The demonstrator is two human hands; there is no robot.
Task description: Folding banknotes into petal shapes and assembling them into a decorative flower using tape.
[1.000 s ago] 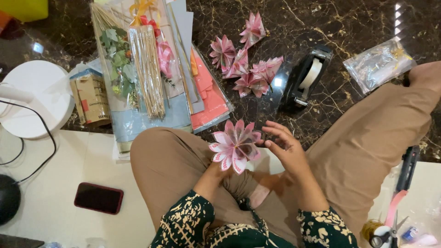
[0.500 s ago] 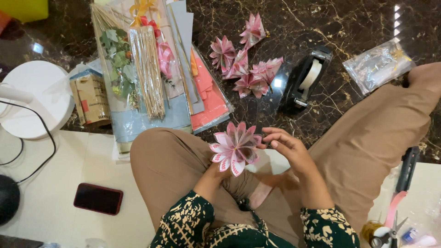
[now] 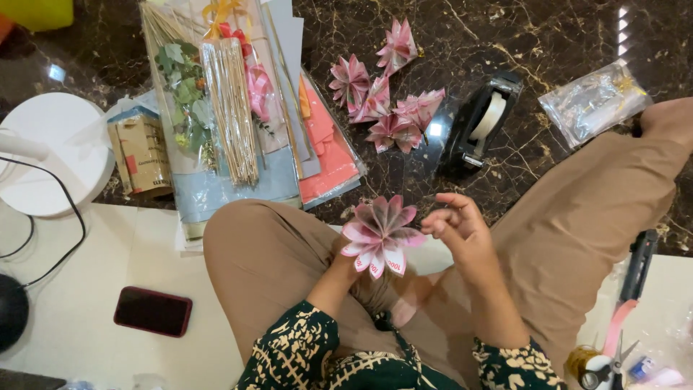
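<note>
The left hand (image 3: 345,261) grips from below a pink folded-paper flower (image 3: 380,235), which hides most of that hand; the flower sits over the lap at frame centre. The right hand (image 3: 460,227) is at 3 o'clock of the flower, just beside its petals, fingers loosely curled and holding nothing.

Containers: a clear plastic sleeve (image 3: 216,101) at 11 o'clock holds a bundle of thin wooden sticks (image 3: 231,108), green artificial leaves (image 3: 180,83) and pink ribbon. A clear plastic bag (image 3: 595,101) lies at 2 o'clock; its contents cannot be told. A small brown carton (image 3: 141,155) rests at 10 o'clock.

Surface: dark marble floor (image 3: 505,36) with gold veining. On it lie a cluster of finished pink paper flowers (image 3: 382,101) at 12 o'clock, a black tape dispenser (image 3: 480,123) at 1 o'clock, and stacked coloured paper sheets (image 3: 325,152). A white mat (image 3: 108,289) carries a dark phone (image 3: 153,311) at 8 o'clock. Scissors (image 3: 613,357) lie at 4 o'clock
</note>
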